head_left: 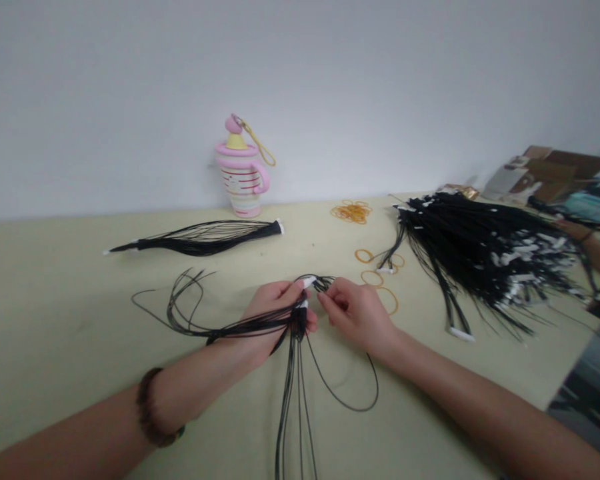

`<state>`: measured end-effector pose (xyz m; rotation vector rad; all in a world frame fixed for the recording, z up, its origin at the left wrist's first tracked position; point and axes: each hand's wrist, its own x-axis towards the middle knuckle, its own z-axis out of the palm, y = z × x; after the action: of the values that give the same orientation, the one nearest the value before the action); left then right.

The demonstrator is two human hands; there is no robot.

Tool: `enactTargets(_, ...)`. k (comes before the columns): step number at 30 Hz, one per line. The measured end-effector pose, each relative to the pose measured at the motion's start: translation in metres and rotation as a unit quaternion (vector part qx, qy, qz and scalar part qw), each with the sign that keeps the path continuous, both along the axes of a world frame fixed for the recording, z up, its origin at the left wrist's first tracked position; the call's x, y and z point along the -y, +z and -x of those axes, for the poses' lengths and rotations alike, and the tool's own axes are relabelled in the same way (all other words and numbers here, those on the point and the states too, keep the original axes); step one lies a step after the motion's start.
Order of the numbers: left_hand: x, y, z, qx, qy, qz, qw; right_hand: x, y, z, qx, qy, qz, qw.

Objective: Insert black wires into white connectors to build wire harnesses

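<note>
My left hand (275, 313) holds a bundle of thin black wires (250, 325) with small white connectors (307, 283) at its end, and loose loops trail across the table and down towards me. My right hand (355, 317) sits just to the right, its thumb and fingertips pinched on the black strands near those connectors. A wooden bead bracelet (150, 407) circles my left wrist. A tied wire bundle (205, 238) lies beyond my hands, and a large heap of similar wires (480, 253) spreads to the right.
Loose orange rubber bands (373, 278) and a small pile of them (351, 212) lie on the pale green table (55, 333). A pink-and-white mug-shaped ornament (241, 175) stands by the wall. A co-worker's hand (575, 230) reaches in at the right, near cardboard (545, 173).
</note>
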<state>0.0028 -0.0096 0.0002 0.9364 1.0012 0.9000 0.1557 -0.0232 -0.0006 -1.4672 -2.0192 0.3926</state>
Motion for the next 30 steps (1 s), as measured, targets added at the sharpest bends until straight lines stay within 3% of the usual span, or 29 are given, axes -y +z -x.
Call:
enactTargets(17, 0.0016, -0.0003, 0.0007, 0.001, -0.031, -0.029, 0.999, -0.0009, -0.0021, -0.0001, 0.005, 0.009, -0.005, 1.0)
enactTargets(24, 0.0022, 0.0008, -0.0007, -0.059, -0.039, -0.048, 0.996, 0.0015, 0.0027, 0.0008, 0.053, 0.035, -0.174, 0.983)
enactTargets(30, 0.0013, -0.0007, 0.0015, -0.032, -0.077, -0.054, 0.995, -0.0042, -0.0008, 0.0014, 0.047, 0.124, -0.161, 0.978)
